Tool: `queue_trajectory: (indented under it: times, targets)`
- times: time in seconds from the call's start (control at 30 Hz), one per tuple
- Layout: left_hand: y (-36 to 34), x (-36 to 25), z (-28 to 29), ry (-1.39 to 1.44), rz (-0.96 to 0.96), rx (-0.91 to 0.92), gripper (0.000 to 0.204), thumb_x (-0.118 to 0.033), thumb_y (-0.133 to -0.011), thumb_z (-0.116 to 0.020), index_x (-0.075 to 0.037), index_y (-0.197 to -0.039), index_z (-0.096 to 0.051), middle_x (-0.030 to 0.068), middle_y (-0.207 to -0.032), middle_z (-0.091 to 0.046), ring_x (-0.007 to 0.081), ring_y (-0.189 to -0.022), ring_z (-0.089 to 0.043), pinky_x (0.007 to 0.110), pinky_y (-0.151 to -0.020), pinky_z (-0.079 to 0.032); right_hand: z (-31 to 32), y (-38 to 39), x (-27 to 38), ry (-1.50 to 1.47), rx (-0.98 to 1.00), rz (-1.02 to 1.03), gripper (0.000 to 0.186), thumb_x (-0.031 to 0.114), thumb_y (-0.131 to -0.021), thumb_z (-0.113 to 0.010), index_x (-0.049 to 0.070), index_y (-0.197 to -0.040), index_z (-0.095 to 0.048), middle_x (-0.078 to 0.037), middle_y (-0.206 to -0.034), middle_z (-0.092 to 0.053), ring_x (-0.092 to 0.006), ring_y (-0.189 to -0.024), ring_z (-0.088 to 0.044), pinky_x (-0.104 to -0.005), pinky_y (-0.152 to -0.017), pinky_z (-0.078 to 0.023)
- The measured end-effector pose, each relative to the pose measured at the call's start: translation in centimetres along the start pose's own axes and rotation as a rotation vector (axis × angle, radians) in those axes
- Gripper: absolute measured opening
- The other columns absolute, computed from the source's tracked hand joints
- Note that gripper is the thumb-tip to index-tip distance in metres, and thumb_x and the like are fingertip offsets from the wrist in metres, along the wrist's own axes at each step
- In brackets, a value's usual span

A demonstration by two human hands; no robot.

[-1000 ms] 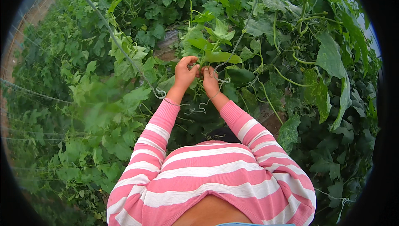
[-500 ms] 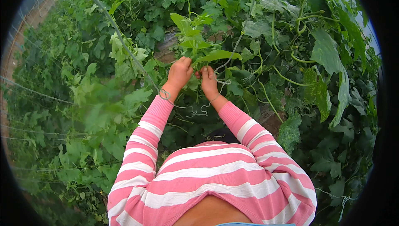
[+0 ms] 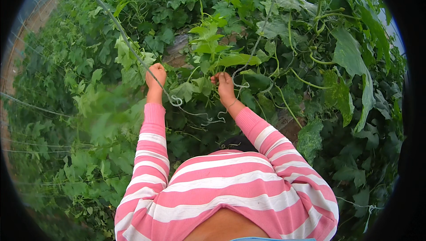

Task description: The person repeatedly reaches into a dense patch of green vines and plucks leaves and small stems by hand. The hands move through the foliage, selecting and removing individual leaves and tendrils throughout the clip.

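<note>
My left hand (image 3: 155,75) is closed around a thin support string (image 3: 128,46) that runs up and to the left through the vines. My right hand (image 3: 223,84) pinches the stem of a leafy vine shoot (image 3: 208,41) that stands upright just above it. Curly tendrils (image 3: 208,117) hang between my two wrists. Both arms wear pink and white striped sleeves.
Dense green vines with broad leaves (image 3: 350,59) surround me on all sides. Thin trellis wires (image 3: 31,106) cross the foliage at the left. A second string (image 3: 262,28) runs up at the right of the shoot. Bare soil (image 3: 177,52) shows behind the plant.
My hands were together on the shoot. My left hand has moved away to the left and now grips the string, while my right hand stays at the stem.
</note>
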State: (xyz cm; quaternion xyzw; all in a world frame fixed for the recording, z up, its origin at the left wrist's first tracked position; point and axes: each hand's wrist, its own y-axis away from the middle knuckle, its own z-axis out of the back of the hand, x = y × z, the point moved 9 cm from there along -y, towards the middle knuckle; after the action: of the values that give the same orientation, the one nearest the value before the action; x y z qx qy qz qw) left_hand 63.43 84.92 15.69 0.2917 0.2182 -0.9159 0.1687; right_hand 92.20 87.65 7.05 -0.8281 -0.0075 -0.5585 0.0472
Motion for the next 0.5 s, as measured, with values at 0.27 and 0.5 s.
queue_trajectory:
  times: [0.27,0.5]
  targets:
    - [3.3,-6.9,-5.1,0.499,0.029,0.473,0.024,-0.006,-0.085,-0.060,-0.001,-0.108,-0.062,0.0066,-0.085,-0.066,0.0109,-0.063,-0.060,0.025,-0.048,-0.046,-1.8,0.4,0.6,-0.021,0.051,-0.039,0.021,0.017,-0.098,-0.039,0.002,-0.087,-0.049,-0.006,-0.084,-0.059,-0.0174,-0.078,-0.061,-0.0292,-0.075,-0.046]
    - [4.0,-11.5,-6.5,0.837,-0.018,0.407,0.016,-0.003,-0.086,-0.058,0.002,-0.100,-0.063,0.0044,-0.086,-0.064,0.0070,-0.076,-0.056,0.022,-0.059,-0.045,-3.0,0.5,0.2,0.138,0.174,0.046,0.020,0.017,-0.098,-0.040,0.002,-0.091,-0.051,-0.005,-0.087,-0.057,-0.0196,-0.091,-0.059,-0.0321,-0.082,-0.045]
